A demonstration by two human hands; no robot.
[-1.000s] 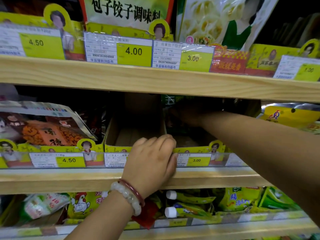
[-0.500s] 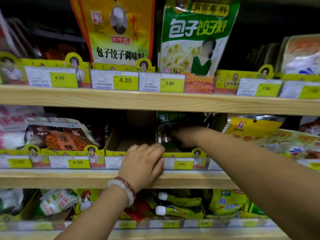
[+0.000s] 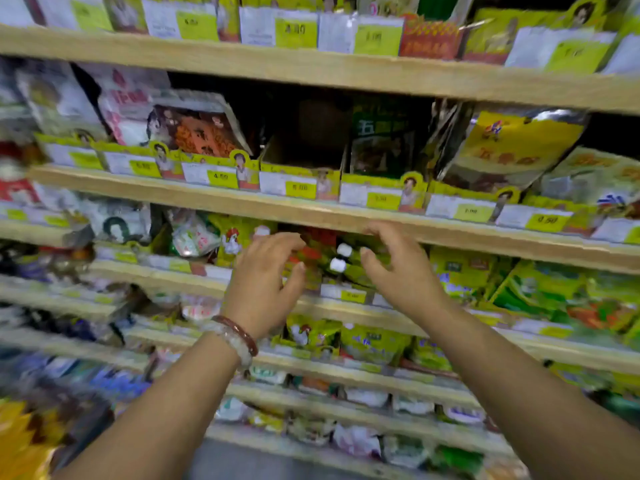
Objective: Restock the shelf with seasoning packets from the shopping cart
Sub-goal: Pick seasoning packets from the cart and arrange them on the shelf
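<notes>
Green packet (image 3: 382,140) above empty hands (image 3: 263,282)

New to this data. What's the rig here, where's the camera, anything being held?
There is no robot: a person stocks shelves with bare hands. The single picture comes from a wide-angle camera worn on the head, looking forward and down. The left hand, with bracelets on its wrist, and the right hand hover in front of the wooden shelves, fingers relaxed, with no grip on anything. The shelves carry seasoning packets behind yellow price tags. One cardboard tray looks nearly empty. The picture is motion-blurred, so labels are hard to read.
</notes>
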